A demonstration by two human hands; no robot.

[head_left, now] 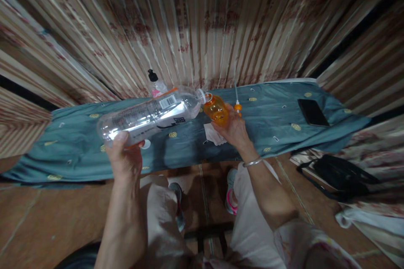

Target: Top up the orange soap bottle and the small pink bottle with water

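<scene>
My left hand [124, 157] grips the base end of a large clear plastic bottle [151, 115], tipped nearly sideways so its mouth meets the opening of a small orange bottle [216, 110]. My right hand [233, 128] is closed around the orange bottle from below. Both bottles hang over a teal cloth-covered table [268, 122]. An orange-tipped straw piece [237, 105] stands just right of the orange bottle. A white tissue [213, 134] lies on the cloth under my right hand.
A black phone [312, 112] lies at the cloth's right end. A small bottle with a black cap [154, 84] stands behind the clear bottle, by the striped curtain [202, 21]. A black bag [342, 174] sits on the floor at right. My legs and shoes show below.
</scene>
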